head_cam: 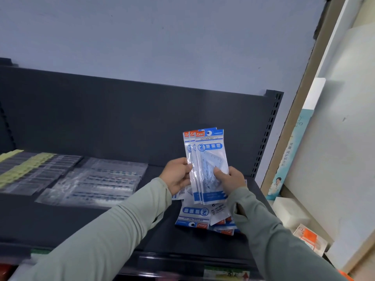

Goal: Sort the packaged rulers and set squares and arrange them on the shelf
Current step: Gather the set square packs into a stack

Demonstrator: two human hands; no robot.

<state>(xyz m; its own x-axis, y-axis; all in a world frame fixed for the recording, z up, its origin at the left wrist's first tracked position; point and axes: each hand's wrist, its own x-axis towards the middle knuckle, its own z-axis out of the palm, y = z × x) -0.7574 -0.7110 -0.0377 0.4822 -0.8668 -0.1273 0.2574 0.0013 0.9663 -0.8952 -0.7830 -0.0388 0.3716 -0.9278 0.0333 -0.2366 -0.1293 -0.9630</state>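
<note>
1. The step in hand looks like gathering and squaring up. The person holds a small fan of set-square packs (207,159) upright above the shelf (101,224), near its right end, with headers up and printed fronts facing the camera.
2. The left hand (177,177) grips the fan's left edge, fingers curled round it. The right hand (231,181) pinches the lower right of the front pack, thumb pressed on its face and the other fingers hidden behind.
3. Below the hands, a loose pile (199,219) of the same packs lies on the shelf towards its front right corner. The packs overlap, and some are turned upside down.
4. The next move probably calls for tapping the fan into one even stack. More packs from the pile could then be added, turned the same way. The slick bags may slide apart, so a firm hold from both sides seems wise.
5. The dark shelf also carries clear ruler packs (95,179) in rows at its middle and yellow-labelled packs (26,167) towards its left end.
6. A dark back panel (142,118) rises behind the shelf, with a pale wall (162,37) above it. White boxes (290,216) stand beyond the right end.
</note>
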